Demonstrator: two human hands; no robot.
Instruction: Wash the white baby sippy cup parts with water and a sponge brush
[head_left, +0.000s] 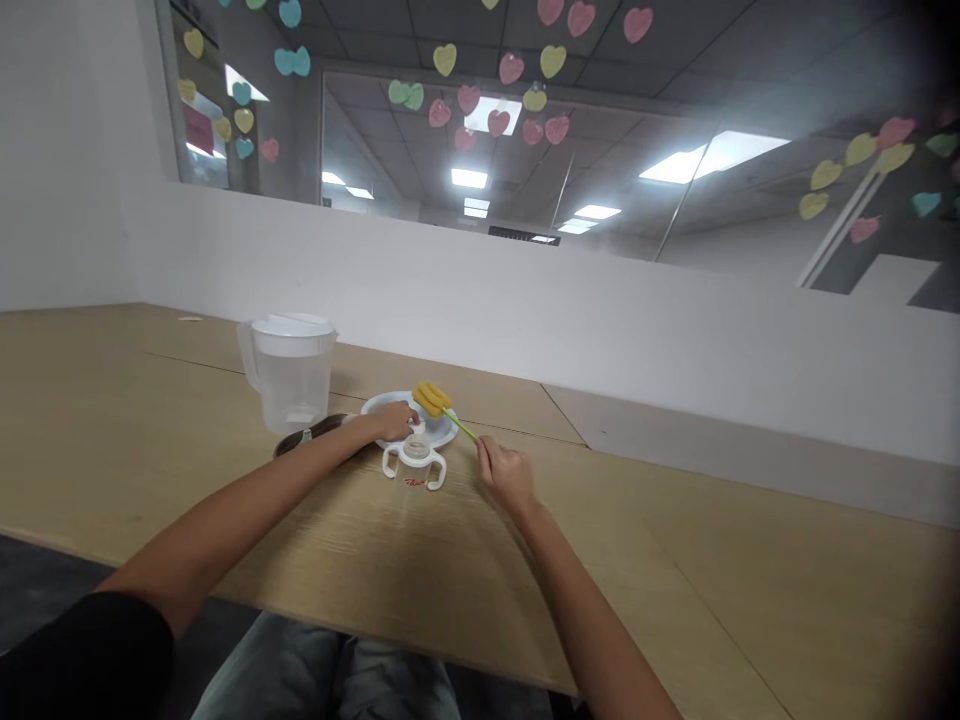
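My right hand (508, 474) is closed round the thin green handle of a sponge bottle brush (433, 400). The brush's yellow head is raised over the far side of a pale, shallow dish (448, 432). My left hand (395, 421) reaches into that dish, its fingers bent and closed at a small white piece (418, 427), perhaps a bottle cap; its exact kind is too small to tell. Upright on the table, just in front of the dish, stands a clear baby bottle (412, 474) with two white side handles and red print. Its top is uncovered, and neither hand touches it.
A clear plastic pitcher (296, 380) with a white lid stands behind my left forearm. Partly hidden by that forearm is a dark-rimmed dish (319, 432) with a small clear piece in it. The wooden table (637, 560) meets a white wall below a window with heart-shaped notes.
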